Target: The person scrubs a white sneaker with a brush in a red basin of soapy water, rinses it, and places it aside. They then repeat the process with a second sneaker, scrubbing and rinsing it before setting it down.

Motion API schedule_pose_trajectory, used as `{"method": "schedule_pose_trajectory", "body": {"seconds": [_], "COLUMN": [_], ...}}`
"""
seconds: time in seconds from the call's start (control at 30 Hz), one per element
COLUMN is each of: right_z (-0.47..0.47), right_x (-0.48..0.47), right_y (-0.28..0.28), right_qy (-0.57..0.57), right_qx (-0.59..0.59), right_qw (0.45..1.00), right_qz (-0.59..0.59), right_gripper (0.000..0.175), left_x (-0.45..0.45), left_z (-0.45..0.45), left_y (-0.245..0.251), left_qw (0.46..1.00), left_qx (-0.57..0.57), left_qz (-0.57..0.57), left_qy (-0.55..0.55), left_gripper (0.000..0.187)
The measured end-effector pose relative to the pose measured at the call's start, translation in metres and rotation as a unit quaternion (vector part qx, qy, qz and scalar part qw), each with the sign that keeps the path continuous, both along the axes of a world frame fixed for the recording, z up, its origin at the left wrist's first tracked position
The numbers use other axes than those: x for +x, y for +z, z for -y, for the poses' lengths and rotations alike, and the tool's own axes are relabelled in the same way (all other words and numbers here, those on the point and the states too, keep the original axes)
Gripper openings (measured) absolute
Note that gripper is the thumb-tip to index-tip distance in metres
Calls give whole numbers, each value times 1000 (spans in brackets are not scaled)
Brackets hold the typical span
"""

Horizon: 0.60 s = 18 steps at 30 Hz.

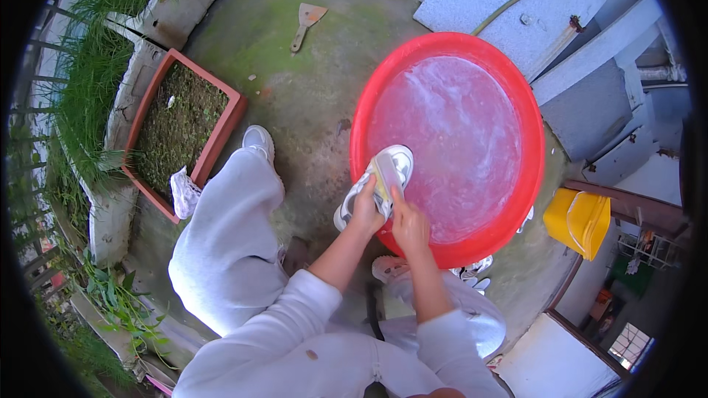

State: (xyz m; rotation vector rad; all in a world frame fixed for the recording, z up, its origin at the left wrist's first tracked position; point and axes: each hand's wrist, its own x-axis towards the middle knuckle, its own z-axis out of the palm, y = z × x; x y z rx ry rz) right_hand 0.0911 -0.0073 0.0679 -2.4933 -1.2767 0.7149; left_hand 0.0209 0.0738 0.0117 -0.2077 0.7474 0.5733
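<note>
A white and silver sneaker (399, 156) is tilted over the near left rim of a red plastic basin (360, 127) of cloudy, sudsy water (448, 138). My left hand (368, 209) grips the sneaker around its middle. In my right hand (410, 226) is a scrub brush (389, 170) with a pale handle and yellowish bristles, pressed against the sneaker's upper. The fingers of both hands hide parts of the sneaker, and most of the bristles cannot be seen.
On the mossy concrete lies a putty knife (305, 23). A brown planter box (221, 134) with a crumpled white bag (185, 193) on its edge stands left. Right are a yellow bucket (572, 221) and grey boards (498, 0). More shoes (477, 268) sit beside the basin.
</note>
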Motion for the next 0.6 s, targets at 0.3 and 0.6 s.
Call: {"method": "schedule_pose_trajectory", "body": {"seconds": [0.3,0.6], "right_z": [20,4], "right_x": [-30,-4], "right_y": [29,9], "right_qy": [4,-67], "right_qx": [188,43], "right_qw": [977,988], "right_qz": [-97,-135], "right_gripper": [39,41], "left_x": [-6,3], "left_z": [-16,-4], "left_y": [7,-2], "left_qw": [994,999], "left_qx": [-80,-11], "left_qz": [69,39], "left_qy": [-22,-12], "left_gripper": [38,46]}}
